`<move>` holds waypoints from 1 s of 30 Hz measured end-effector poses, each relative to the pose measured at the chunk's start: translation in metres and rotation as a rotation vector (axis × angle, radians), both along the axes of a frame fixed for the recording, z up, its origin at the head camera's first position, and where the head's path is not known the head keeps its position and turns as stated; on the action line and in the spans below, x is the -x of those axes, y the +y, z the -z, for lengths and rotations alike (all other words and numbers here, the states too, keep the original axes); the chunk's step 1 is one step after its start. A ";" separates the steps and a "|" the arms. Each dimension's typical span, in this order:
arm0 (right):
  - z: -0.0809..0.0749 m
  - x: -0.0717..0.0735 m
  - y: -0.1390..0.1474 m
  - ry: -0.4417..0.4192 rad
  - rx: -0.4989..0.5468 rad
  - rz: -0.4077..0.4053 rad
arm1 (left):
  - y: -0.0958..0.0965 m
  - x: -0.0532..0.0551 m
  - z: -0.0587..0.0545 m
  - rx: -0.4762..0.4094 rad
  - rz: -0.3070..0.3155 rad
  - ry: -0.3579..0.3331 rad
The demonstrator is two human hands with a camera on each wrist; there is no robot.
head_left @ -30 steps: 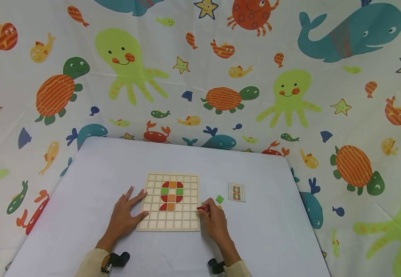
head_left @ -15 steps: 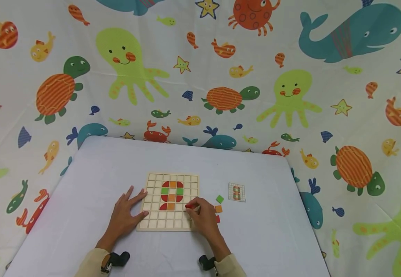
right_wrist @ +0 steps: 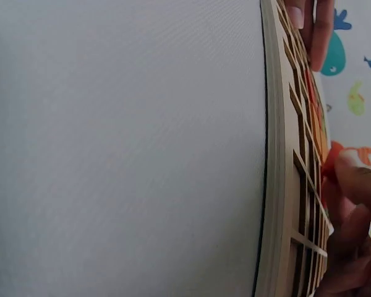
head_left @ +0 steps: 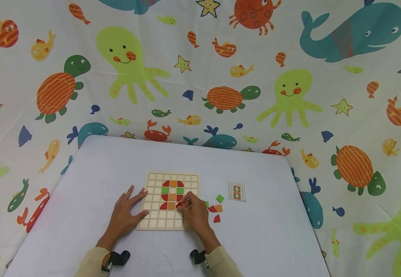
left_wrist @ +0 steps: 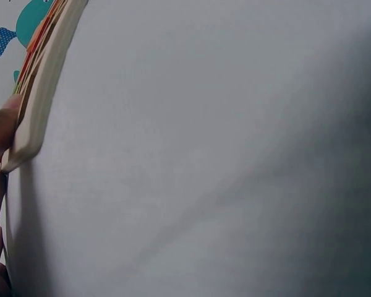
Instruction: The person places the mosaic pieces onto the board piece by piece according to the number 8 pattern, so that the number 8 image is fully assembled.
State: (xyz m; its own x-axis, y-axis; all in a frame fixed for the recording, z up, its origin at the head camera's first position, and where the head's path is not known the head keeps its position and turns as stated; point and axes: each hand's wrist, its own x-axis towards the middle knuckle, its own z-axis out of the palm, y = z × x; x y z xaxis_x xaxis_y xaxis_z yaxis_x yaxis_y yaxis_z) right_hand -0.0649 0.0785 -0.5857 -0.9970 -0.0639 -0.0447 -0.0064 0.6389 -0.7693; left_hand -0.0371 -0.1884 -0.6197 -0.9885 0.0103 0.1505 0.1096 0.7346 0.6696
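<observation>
On the white table lies a square wooden grid board [head_left: 153, 223], its upper middle cells filled with red, orange and green tiles. My left hand [head_left: 123, 213] rests against the board's left side, fingers spread and straight, thumb lower on the rim. Between thumb and fingertips, my right hand [head_left: 197, 213] pinches a red tile [head_left: 178, 204] with a curved edge, just right of the lowest orange tile [head_left: 170, 206]. In the right wrist view this red tile [right_wrist: 331, 162] shows at the fingertips, close over the grid. The right hand covers part of the board's right side.
Right of the board lie several loose tiles, among them a green square [head_left: 220, 198], an orange square [head_left: 219, 208] and a red rounded one [head_left: 217, 218]. Farther right is a small gridded pattern card [head_left: 237, 192]. A sea-animal curtain [head_left: 186, 57] hangs behind the table.
My right hand has carried the red tile leftward from beside the board to the cell area right of the lowest orange tile. The left hand has stayed in place.
</observation>
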 end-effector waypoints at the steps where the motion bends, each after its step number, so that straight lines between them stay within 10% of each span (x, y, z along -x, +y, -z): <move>1: 0.000 0.001 -0.001 -0.002 -0.019 0.001 | 0.000 0.000 0.000 0.000 0.000 -0.002; 30: 0.001 0.000 -0.003 0.015 -0.121 -0.014 | 0.001 0.000 -0.002 0.004 0.001 -0.001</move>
